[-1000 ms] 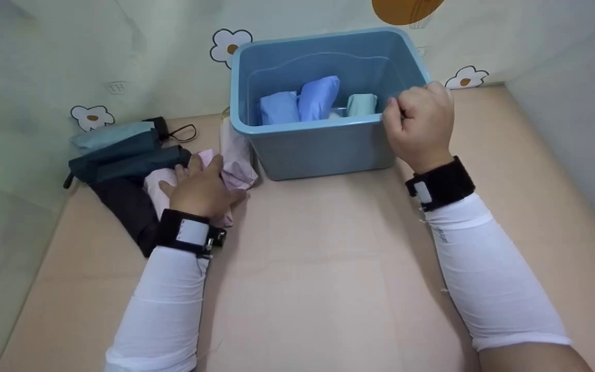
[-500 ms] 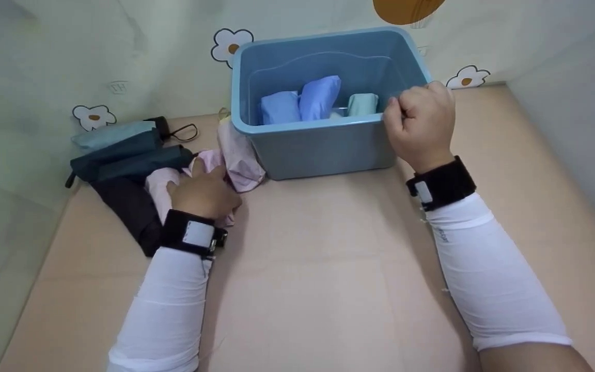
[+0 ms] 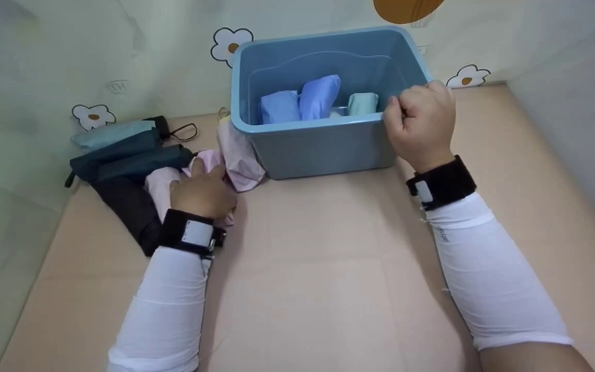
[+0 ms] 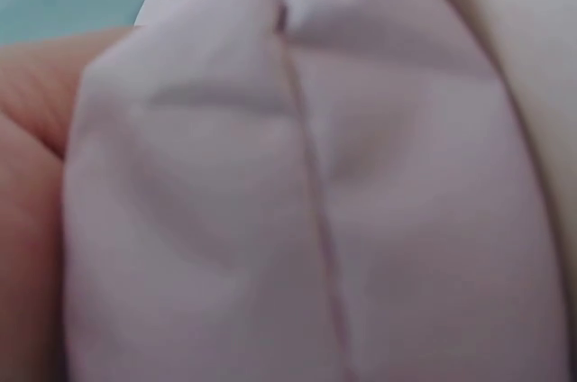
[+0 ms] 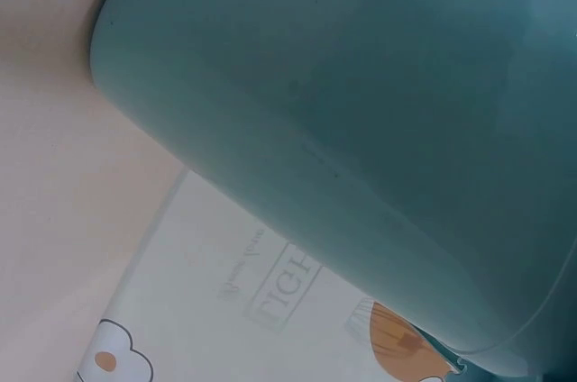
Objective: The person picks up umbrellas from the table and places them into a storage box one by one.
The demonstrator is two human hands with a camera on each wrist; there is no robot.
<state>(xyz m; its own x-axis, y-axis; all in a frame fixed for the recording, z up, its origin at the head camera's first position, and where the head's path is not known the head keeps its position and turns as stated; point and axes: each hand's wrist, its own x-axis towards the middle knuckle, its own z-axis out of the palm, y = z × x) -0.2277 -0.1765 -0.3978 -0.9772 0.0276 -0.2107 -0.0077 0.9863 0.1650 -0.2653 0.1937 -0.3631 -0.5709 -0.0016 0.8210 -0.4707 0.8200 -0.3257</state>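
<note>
A pink folded umbrella (image 3: 159, 187) lies on the table under my left hand (image 3: 203, 194), whose fingers curl over it with the thumb down its right side. In the left wrist view the pink cloth (image 4: 225, 184) fills most of the picture, with skin along the left edge. A second pale pink folded umbrella (image 3: 240, 160) lies just right of that hand, against the bin. My right hand (image 3: 425, 126) grips the front right corner of the rim of the blue plastic bin (image 3: 323, 152). Inside the bin are two blue bundles (image 3: 319, 98) and a light green one (image 3: 362, 104).
Left of my left hand lie dark green folded umbrellas (image 3: 137, 160), a black one (image 3: 127, 206) and a light teal one (image 3: 111, 135) with a black end and cord. A wall covering with printed flowers (image 3: 231, 46) stands behind the bin. Peach cloth (image 3: 318, 268) covers the table.
My left hand's spread fingers and thumb have drawn in around the pink umbrella. The paler pink umbrella beside it has swung slightly right at its near end. My right hand stays on the bin.
</note>
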